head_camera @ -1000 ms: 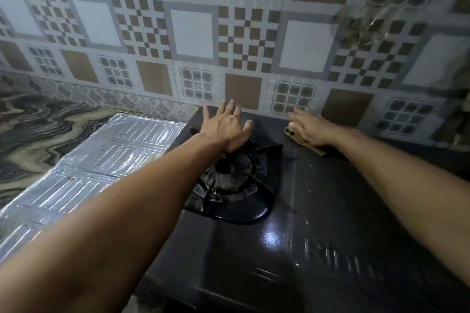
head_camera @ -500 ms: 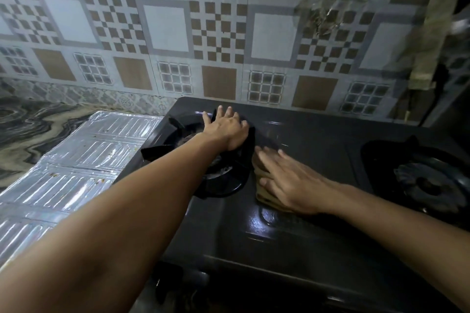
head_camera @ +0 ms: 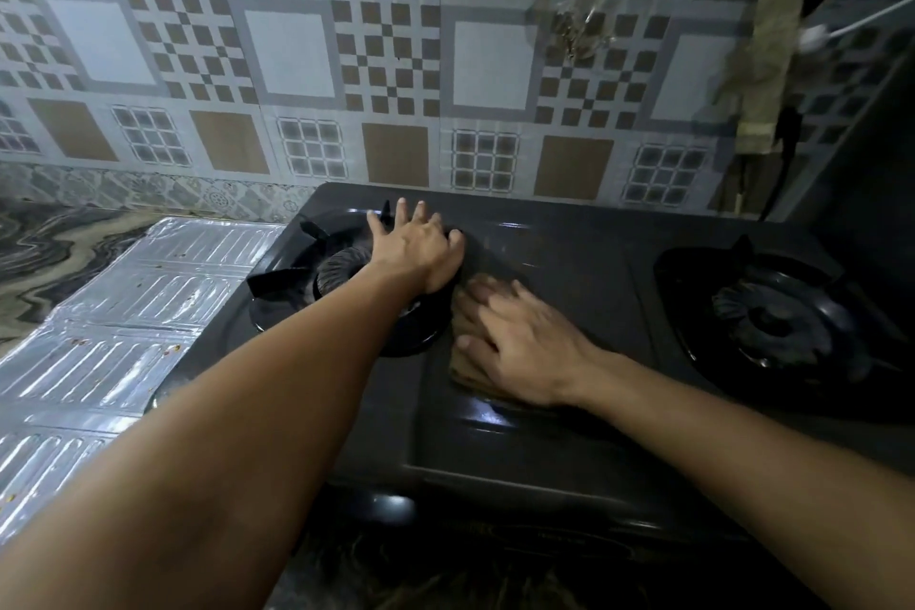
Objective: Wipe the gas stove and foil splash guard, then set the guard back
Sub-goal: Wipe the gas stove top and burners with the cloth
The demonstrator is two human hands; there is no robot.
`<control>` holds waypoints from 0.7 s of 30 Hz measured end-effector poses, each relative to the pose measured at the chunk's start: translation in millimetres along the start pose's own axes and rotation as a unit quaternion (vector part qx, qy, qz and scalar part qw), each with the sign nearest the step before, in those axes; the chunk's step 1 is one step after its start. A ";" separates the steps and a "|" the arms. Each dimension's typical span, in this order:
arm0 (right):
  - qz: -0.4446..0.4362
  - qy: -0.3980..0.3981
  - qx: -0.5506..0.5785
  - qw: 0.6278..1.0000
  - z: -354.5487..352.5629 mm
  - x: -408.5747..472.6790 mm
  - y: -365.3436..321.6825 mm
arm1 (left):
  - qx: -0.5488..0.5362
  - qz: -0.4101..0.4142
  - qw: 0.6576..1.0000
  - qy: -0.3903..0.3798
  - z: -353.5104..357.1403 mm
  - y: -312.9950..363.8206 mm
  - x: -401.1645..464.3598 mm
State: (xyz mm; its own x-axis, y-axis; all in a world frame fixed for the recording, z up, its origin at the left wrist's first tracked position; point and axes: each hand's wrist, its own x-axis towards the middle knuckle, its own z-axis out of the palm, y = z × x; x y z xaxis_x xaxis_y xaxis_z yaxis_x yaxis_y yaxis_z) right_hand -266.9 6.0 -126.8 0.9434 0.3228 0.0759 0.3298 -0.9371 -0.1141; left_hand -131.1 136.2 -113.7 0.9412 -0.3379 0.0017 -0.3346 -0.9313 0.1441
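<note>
Both forearms bare, no sleeves visible; left grip [head_camera: 416,253], right grip [head_camera: 520,342] apparently ringless.

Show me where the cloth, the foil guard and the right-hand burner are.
cloth [head_camera: 463,374]: head view, its near edge beside the fingers.
foil guard [head_camera: 124,312]: head view, its ribbed middle.
right-hand burner [head_camera: 777,312]: head view, its centre cap.

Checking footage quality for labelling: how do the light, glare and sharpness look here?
Head view: dim overall; bright glare on the foil splash guard and small highlights on the gas stove; right hand fingers slightly motion-blurred over the cloth; wide-angle bending of the wall tiles.
</note>
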 end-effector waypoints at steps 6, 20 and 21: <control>0.082 -0.020 -0.016 0.996 -5.3 9.5 38.5 | 0.060 0.020 0.998 -0.027 -5.1 11.7 2.0; 0.270 -0.022 -0.072 0.960 -13.9 60.3 122.7 | -0.044 0.019 0.998 -0.039 -1.1 17.8 12.5; 0.245 -0.022 -0.071 0.967 -17.0 66.2 116.5 | -0.045 0.018 0.998 -0.039 -1.0 17.7 12.7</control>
State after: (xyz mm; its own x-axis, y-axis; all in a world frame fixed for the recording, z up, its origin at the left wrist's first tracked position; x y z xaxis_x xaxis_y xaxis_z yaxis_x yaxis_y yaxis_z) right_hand -166.7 -84.1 -118.2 0.9869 -0.1611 0.0043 -0.1612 -0.9868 0.0122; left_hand -125.1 115.6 -110.1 0.9208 -0.3840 -0.0678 -0.3595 -0.9033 0.2343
